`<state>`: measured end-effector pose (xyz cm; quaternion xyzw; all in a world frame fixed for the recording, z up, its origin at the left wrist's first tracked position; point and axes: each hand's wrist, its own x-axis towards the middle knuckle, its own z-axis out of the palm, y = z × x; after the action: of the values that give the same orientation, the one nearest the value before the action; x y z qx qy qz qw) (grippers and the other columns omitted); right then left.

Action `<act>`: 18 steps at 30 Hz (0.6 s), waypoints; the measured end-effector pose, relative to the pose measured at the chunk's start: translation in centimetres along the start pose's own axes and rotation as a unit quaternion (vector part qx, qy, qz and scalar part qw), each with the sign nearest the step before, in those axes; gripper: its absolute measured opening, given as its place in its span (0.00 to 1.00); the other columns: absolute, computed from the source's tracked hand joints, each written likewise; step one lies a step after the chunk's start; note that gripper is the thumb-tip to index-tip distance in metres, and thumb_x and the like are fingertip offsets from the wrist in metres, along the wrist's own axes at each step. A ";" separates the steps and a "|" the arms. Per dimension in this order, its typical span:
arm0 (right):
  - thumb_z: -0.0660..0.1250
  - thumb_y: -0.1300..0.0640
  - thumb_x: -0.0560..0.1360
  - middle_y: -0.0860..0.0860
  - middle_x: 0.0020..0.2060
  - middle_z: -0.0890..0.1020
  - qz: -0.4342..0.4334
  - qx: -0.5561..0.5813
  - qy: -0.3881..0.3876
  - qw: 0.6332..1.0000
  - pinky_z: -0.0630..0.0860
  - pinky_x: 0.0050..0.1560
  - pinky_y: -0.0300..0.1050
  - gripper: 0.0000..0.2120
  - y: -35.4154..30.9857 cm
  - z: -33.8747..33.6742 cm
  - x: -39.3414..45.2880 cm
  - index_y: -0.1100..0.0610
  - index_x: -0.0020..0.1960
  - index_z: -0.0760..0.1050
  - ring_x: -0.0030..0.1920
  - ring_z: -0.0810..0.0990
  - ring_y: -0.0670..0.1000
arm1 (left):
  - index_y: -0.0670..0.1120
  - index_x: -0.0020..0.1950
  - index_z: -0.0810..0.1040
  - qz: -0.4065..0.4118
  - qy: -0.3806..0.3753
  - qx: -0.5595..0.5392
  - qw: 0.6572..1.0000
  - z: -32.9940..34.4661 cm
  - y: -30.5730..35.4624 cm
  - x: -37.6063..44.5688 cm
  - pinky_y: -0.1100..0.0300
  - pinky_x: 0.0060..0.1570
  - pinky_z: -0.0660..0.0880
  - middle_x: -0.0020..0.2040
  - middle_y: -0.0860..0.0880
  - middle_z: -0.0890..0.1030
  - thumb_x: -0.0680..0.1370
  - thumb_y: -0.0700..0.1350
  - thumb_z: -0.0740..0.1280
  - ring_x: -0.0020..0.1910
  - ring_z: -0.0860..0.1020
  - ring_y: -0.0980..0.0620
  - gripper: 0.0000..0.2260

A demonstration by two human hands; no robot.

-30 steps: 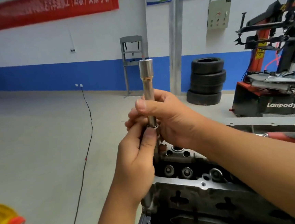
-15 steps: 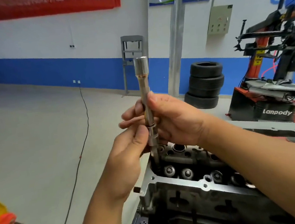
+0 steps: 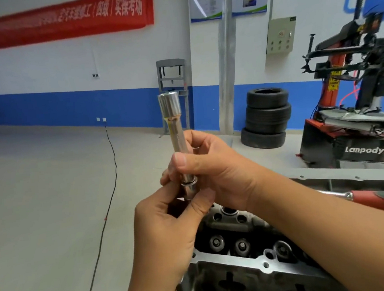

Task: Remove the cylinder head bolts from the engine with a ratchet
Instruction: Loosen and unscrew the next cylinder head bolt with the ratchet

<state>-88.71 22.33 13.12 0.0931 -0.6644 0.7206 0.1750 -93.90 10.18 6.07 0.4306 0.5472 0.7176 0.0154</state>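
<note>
Two hands on one part. My right hand (image 3: 213, 166) grips the shank of a long cylinder head bolt (image 3: 179, 144), thumb across the front, fingers curled behind. My left hand (image 3: 170, 228) pinches the lower end from below, thumb and forefinger closed on it, just under a washer (image 3: 189, 182) that rings the shank.

Bolt stands nearly upright, long axis vertical with a slight lean to the left at the top. The wider, ribbed end (image 3: 169, 105) points up, well clear of my hands. Shank looks oily, yellowish near the top. The lower tip is hidden between my fingers.

The bolt is held in the air above the far left corner of the engine (image 3: 255, 267), not touching it. The cylinder head shows round bores and valve gear below my wrists.

A red-handled ratchet (image 3: 381, 200) lies on the engine beyond my right forearm.

Background: stacked tyres (image 3: 267, 117) against the blue-banded wall, a red tyre changer (image 3: 355, 112) to the right, a black cable (image 3: 110, 175) across the floor, a red banner (image 3: 64, 19) on the wall.
</note>
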 end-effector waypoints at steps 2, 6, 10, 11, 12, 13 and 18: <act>0.77 0.58 0.68 0.56 0.38 0.85 -0.001 -0.015 0.013 1.000 0.74 0.42 0.51 0.14 -0.1 0.0 -0.1 0.53 0.47 0.74 0.44 0.83 0.58 | 0.68 0.48 0.85 -0.009 -0.021 0.001 1.000 -0.2 0.1 0.0 0.71 0.44 0.77 0.41 0.57 0.87 0.74 0.60 0.69 0.43 0.85 0.57 0.06; 0.76 0.57 0.70 0.57 0.41 0.87 0.017 -0.019 0.012 1.000 0.70 0.24 0.37 0.12 -0.6 -0.3 -0.6 0.54 0.48 0.74 0.42 0.87 0.54 | 0.54 0.52 0.87 -0.032 -0.051 -0.069 0.996 -0.4 0.3 -0.1 0.73 0.43 0.75 0.44 0.56 0.87 0.82 0.52 0.63 0.43 0.84 0.62 0.12; 0.69 0.59 0.77 0.57 0.42 0.87 0.029 -0.011 -0.025 0.999 0.80 0.58 0.59 0.02 -0.7 -0.8 -0.7 0.57 0.47 0.78 0.58 0.84 0.66 | 0.54 0.53 0.87 -0.040 -0.019 -0.071 0.996 -0.4 -0.1 0.0 0.65 0.47 0.80 0.47 0.52 0.88 0.73 0.51 0.74 0.49 0.86 0.54 0.10; 0.68 0.58 0.78 0.57 0.43 0.86 0.031 -0.011 -0.032 0.999 0.75 0.66 0.65 0.03 -0.7 -0.9 -0.7 0.58 0.48 0.80 0.61 0.82 0.68 | 0.56 0.49 0.87 -0.041 0.003 -0.058 0.997 -0.4 -0.2 0.0 0.65 0.44 0.80 0.44 0.52 0.88 0.67 0.53 0.76 0.46 0.87 0.54 0.12; 0.68 0.57 0.77 0.57 0.44 0.86 0.035 -0.011 -0.035 0.999 0.73 0.68 0.67 0.05 -0.7 -0.9 -0.7 0.57 0.48 0.82 0.62 0.82 0.68 | 0.57 0.46 0.87 -0.041 0.026 -0.045 0.998 -0.4 -0.2 0.1 0.66 0.41 0.80 0.40 0.51 0.87 0.62 0.56 0.77 0.42 0.86 0.54 0.14; 0.69 0.58 0.77 0.57 0.44 0.86 0.038 -0.013 -0.033 0.999 0.74 0.66 0.65 0.05 -0.7 -0.9 -0.7 0.57 0.48 0.84 0.60 0.83 0.66 | 0.56 0.43 0.86 -0.036 0.043 -0.035 0.998 -0.3 -0.1 0.1 0.67 0.38 0.79 0.37 0.50 0.86 0.59 0.59 0.77 0.38 0.85 0.53 0.16; 0.71 0.59 0.74 0.55 0.39 0.85 0.029 -0.024 0.007 0.999 0.81 0.41 0.43 0.04 -1.3 -0.9 -0.7 0.58 0.46 0.84 0.42 0.85 0.50 | 0.61 0.48 0.85 -0.031 0.001 -0.029 0.999 -0.1 -0.6 0.2 0.68 0.39 0.79 0.41 0.51 0.87 0.69 0.68 0.74 0.41 0.85 0.55 0.15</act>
<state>-87.47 23.23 13.94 0.0646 -0.6829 0.7097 0.1607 -94.30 10.43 5.72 0.4121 0.5398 0.7323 0.0499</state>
